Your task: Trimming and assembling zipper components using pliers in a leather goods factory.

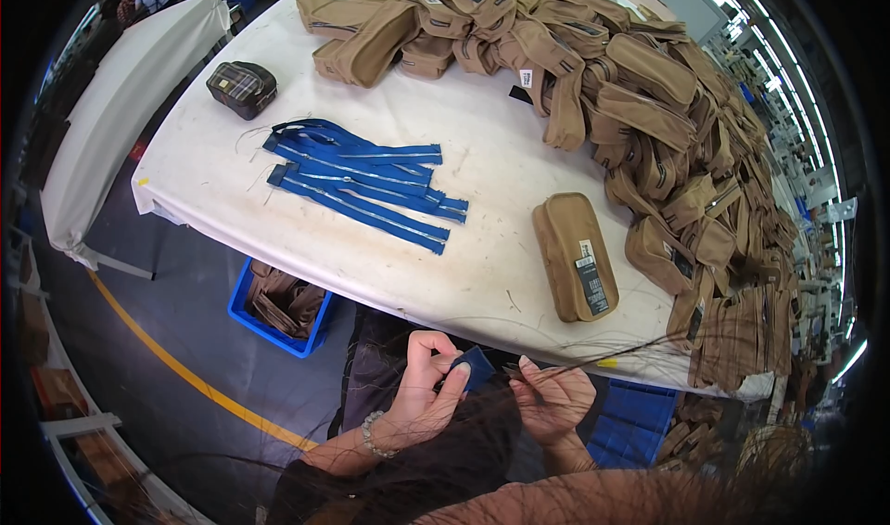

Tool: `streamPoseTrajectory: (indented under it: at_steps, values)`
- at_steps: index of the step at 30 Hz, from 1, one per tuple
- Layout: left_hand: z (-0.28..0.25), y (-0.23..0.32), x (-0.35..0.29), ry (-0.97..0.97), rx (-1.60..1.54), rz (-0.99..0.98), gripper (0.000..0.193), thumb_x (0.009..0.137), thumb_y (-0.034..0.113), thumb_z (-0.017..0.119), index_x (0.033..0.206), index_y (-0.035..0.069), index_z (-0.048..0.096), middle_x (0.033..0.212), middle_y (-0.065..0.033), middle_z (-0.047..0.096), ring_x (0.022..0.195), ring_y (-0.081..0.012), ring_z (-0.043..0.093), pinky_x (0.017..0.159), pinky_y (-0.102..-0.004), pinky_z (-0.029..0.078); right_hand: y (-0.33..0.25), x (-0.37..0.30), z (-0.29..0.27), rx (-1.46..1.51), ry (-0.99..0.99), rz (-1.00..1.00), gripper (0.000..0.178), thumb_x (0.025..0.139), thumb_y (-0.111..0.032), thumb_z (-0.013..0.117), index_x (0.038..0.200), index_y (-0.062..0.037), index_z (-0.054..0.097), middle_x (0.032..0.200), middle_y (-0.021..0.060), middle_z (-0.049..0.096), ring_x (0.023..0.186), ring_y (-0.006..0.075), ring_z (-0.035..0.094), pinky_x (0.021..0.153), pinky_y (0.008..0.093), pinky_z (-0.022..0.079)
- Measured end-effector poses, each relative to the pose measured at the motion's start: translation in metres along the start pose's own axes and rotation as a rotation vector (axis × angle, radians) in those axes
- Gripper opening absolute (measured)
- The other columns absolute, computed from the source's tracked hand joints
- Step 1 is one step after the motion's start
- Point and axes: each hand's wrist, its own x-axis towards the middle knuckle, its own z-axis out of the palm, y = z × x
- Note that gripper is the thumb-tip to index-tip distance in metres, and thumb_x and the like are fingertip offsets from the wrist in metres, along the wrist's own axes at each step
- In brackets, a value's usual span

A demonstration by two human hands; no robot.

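Over my lap, just off the table's front edge, my left hand [428,388] pinches a small dark-blue fabric piece [476,367] between thumb and fingers. A beaded bracelet circles that wrist. My right hand [554,403] is a short way to the right, its thumb and fingertips pressed together; a thin dark sliver shows at the tips, too small to name. On the table ahead lie several blue zipper strips [362,177] with pale teeth, loosely bunched. A brown zip pouch [570,256] with a hang tag lies to their right.
A large heap of brown pouches [640,108] covers the back and right of the white-covered table [222,172]. At its far left stands a plaid pouch [243,89]. Below are a blue bin [311,344] holding brown pieces and another blue crate [630,428].
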Motion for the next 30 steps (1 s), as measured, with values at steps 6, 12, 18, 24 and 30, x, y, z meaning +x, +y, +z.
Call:
streamPoseTrajectory:
  at_steps: [6, 12, 18, 24, 30]
  values:
    - [0.001, -0.005, -0.004, 0.055, 0.077, 0.090, 0.027, 0.088, -0.004, 0.046, 0.104, 0.006, 0.027, 0.087, -0.0048, 0.044, 0.067, -0.0045, 0.043, 0.060, -0.0190, 0.040, -0.004, 0.003, -0.003, -0.005, -0.014, 0.040, 0.036, 0.058, -0.011, 0.076, 0.092, -0.0074, 0.067, 0.056, -0.0023, 0.051, 0.043, 0.0117, 0.043, 0.043, 0.0249, 0.027]
    - [-0.004, -0.001, -0.001, -0.012, 0.569, 0.256, 0.030, 0.086, -0.006, 0.048, 0.106, 0.005, 0.028, 0.089, -0.0054, 0.041, 0.071, -0.0066, 0.047, 0.064, -0.0194, 0.043, -0.002, -0.008, 0.000, 0.147, 0.010, 0.201, 0.039, 0.059, -0.011, 0.076, 0.096, -0.0048, 0.065, 0.059, 0.0005, 0.052, 0.048, 0.0121, 0.045, 0.046, 0.0227, 0.031]
    - [-0.002, -0.008, 0.004, 0.003, 0.301, 0.152, 0.036, 0.085, -0.001, 0.056, 0.108, 0.003, 0.029, 0.093, -0.0114, 0.055, 0.082, -0.0151, 0.061, 0.069, -0.0255, 0.049, -0.010, -0.018, 0.036, 1.113, 0.169, 0.915, 0.041, 0.067, -0.008, 0.074, 0.103, 0.0010, 0.056, 0.068, -0.0057, 0.043, 0.063, 0.0037, 0.040, 0.056, 0.0173, 0.031]
    - [-0.008, -0.001, 0.006, -0.032, 0.888, 0.317, 0.044, 0.079, 0.005, 0.065, 0.114, -0.001, 0.039, 0.082, -0.0100, 0.067, 0.072, -0.0214, 0.066, 0.070, -0.0289, 0.050, -0.015, -0.016, 0.045, 1.357, 0.003, 0.954, 0.026, 0.071, -0.002, 0.067, 0.095, 0.0039, 0.062, 0.065, -0.0061, 0.044, 0.060, 0.0021, 0.038, 0.058, 0.0162, 0.031]
    - [-0.010, 0.006, 0.009, -0.072, 0.826, 0.265, 0.049, 0.077, 0.009, 0.067, 0.120, 0.000, 0.044, 0.086, -0.0099, 0.067, 0.075, -0.0249, 0.065, 0.071, -0.0312, 0.050, 0.003, -0.012, 0.052, 1.432, -0.117, 0.758, 0.018, 0.071, -0.004, 0.069, 0.087, 0.0044, 0.064, 0.070, -0.0005, 0.052, 0.064, 0.0042, 0.043, 0.060, 0.0168, 0.033]
